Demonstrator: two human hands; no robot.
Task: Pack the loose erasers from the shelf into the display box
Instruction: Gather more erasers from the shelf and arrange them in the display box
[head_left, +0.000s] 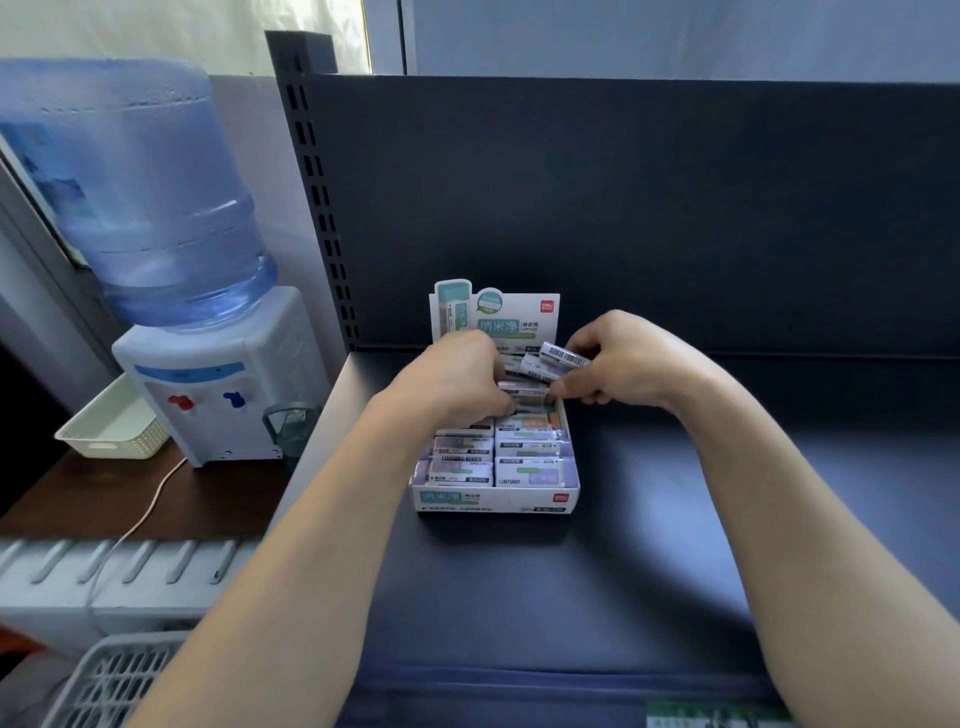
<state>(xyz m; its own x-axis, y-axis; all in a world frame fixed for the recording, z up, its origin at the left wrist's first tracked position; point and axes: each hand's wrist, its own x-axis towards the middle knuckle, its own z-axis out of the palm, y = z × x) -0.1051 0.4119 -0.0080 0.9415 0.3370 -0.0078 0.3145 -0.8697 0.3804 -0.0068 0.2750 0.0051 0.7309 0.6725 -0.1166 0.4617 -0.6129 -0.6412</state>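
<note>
Head view: right hand (621, 364) pinches eraser (563, 356) over display box (493, 502); left hand (451, 380) curled inside (hold unclear).

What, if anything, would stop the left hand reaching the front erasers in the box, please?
Probably nothing, so likely yes: the left hand is over the back of the box, and the front erasers lie uncovered nearer the person.

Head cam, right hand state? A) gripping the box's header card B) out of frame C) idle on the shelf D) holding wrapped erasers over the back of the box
D: the right hand pinches barcode-labelled erasers just above the back rows of the display box, clear of the header card.
</note>
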